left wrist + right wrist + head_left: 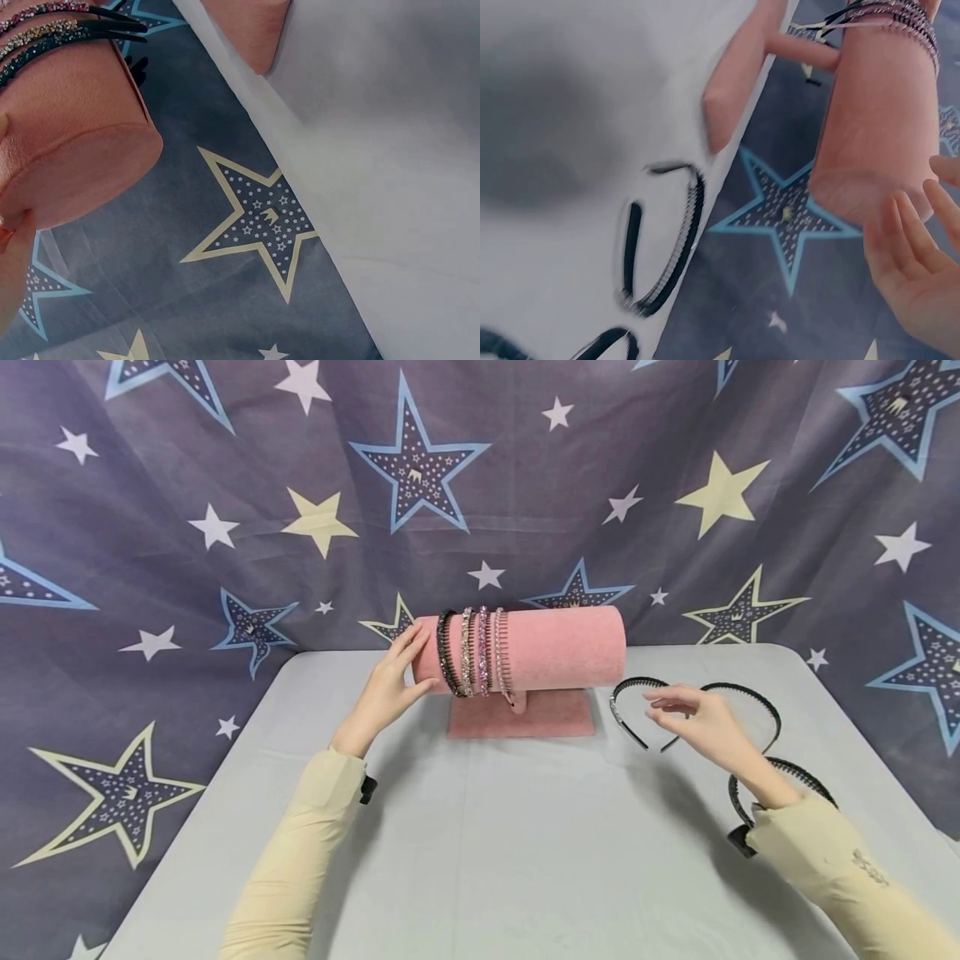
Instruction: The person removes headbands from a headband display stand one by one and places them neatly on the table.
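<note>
A pink velvet headband stand (566,647), a horizontal roll on a flat base, stands on the table. My left hand (386,689) holds the roll's left end, fingers over the top and thumb low on the front. Beside it, several toothed headbands circle the roll: a black one (447,656), a silver-gold glittery one (467,652), a purple glittery one (483,652) and a pale beaded one (502,652). Nothing is in my right hand (708,727), which hovers with loosely bent fingers to the right of the stand, over headbands on the table.
Three dark headbands lie on the right of the pale table (525,860): one with a sparkly side (617,714), one behind my right hand (772,706), and one partly hidden by my right wrist (806,772). A star-patterned cloth (517,485) hangs behind the table.
</note>
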`<state>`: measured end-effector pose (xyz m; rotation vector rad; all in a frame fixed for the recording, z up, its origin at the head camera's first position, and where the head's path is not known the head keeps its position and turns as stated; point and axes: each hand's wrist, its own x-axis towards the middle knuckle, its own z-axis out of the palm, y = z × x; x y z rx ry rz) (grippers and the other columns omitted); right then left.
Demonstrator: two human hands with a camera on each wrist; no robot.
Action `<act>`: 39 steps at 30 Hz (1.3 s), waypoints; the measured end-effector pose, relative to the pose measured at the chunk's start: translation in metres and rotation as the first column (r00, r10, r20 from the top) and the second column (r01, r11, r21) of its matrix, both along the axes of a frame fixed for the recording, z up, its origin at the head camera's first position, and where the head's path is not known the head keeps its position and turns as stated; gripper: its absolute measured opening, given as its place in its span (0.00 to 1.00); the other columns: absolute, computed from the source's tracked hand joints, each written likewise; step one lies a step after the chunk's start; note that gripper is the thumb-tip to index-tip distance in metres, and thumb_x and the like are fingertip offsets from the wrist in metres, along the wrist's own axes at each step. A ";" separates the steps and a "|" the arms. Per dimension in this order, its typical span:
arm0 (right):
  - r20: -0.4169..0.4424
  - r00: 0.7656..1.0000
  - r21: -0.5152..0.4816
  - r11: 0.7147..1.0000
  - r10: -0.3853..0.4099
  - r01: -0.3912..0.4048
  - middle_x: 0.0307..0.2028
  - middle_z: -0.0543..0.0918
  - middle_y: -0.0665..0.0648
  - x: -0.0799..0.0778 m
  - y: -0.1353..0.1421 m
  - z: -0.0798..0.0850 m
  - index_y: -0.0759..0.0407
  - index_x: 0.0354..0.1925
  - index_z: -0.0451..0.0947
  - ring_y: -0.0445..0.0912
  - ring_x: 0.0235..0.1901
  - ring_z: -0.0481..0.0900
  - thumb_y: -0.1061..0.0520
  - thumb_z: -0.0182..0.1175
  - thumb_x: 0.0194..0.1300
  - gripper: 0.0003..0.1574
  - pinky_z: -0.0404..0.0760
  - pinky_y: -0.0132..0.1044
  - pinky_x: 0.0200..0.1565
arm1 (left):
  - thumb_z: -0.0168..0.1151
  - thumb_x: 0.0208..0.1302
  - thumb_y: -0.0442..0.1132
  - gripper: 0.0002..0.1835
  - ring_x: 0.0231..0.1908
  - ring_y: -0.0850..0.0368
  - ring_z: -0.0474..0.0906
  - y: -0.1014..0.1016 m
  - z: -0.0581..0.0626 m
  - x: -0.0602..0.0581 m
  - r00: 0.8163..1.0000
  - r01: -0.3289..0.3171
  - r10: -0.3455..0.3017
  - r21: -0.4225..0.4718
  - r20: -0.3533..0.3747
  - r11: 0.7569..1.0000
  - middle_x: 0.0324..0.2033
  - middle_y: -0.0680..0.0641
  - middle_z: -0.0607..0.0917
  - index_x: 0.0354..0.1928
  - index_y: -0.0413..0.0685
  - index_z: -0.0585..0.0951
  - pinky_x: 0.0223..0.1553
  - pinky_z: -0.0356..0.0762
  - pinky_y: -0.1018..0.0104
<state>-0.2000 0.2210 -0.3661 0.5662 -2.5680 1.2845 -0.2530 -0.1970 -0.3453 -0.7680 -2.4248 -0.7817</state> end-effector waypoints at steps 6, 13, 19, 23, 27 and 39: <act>0.028 0.999 -0.034 0.999 0.028 -0.027 0.41 0.80 0.59 -0.002 -0.024 0.008 0.62 0.44 0.78 0.51 0.41 0.78 0.58 0.60 0.56 0.16 0.76 0.31 0.43 | 0.67 0.47 0.32 0.37 0.61 0.44 0.56 0.000 0.000 0.000 1.000 -0.001 0.001 0.006 0.007 1.000 0.62 0.38 0.60 0.62 0.37 0.63 0.61 0.57 0.55; -0.116 0.991 -0.053 0.996 0.067 -0.073 0.40 0.80 0.57 -0.010 -0.050 0.007 0.64 0.42 0.79 0.47 0.40 0.77 0.64 0.61 0.53 0.15 0.75 0.28 0.44 | 0.67 0.47 0.32 0.38 0.62 0.45 0.56 0.000 -0.001 0.000 1.000 -0.003 0.003 0.015 0.014 1.000 0.63 0.40 0.60 0.62 0.39 0.63 0.60 0.57 0.55; -0.218 0.971 -0.081 0.990 0.095 -0.115 0.39 0.80 0.57 -0.012 -0.071 0.009 0.65 0.40 0.80 0.45 0.40 0.76 0.67 0.63 0.50 0.14 0.75 0.28 0.44 | 0.67 0.47 0.32 0.38 0.61 0.45 0.57 0.001 0.000 0.000 1.000 -0.009 0.009 0.010 0.014 1.000 0.63 0.39 0.60 0.62 0.39 0.63 0.60 0.58 0.55; -0.248 0.965 -0.082 0.991 0.084 -0.107 0.40 0.80 0.56 -0.013 -0.083 0.010 0.63 0.40 0.80 0.45 0.42 0.75 0.65 0.64 0.49 0.15 0.75 0.31 0.45 | 0.67 0.47 0.32 0.38 0.61 0.45 0.57 0.001 0.000 0.001 1.000 -0.010 0.010 0.009 0.017 1.000 0.63 0.40 0.60 0.62 0.39 0.63 0.60 0.59 0.55; -0.273 0.958 -0.094 0.988 0.089 -0.119 0.41 0.80 0.56 -0.014 -0.094 0.011 0.62 0.40 0.80 0.46 0.45 0.74 0.65 0.64 0.49 0.15 0.72 0.34 0.49 | 0.67 0.47 0.32 0.38 0.61 0.45 0.58 0.001 0.000 0.001 1.000 -0.007 0.007 0.012 0.017 1.000 0.63 0.40 0.60 0.62 0.39 0.63 0.59 0.59 0.55; -0.299 0.949 -0.145 0.979 0.095 -0.143 0.42 0.79 0.57 -0.018 -0.128 0.013 0.63 0.40 0.80 0.47 0.46 0.74 0.65 0.63 0.50 0.15 0.71 0.36 0.50 | 0.67 0.47 0.31 0.38 0.61 0.45 0.57 0.002 0.000 0.001 1.000 -0.004 0.004 0.019 0.015 1.000 0.63 0.40 0.60 0.62 0.40 0.63 0.60 0.59 0.55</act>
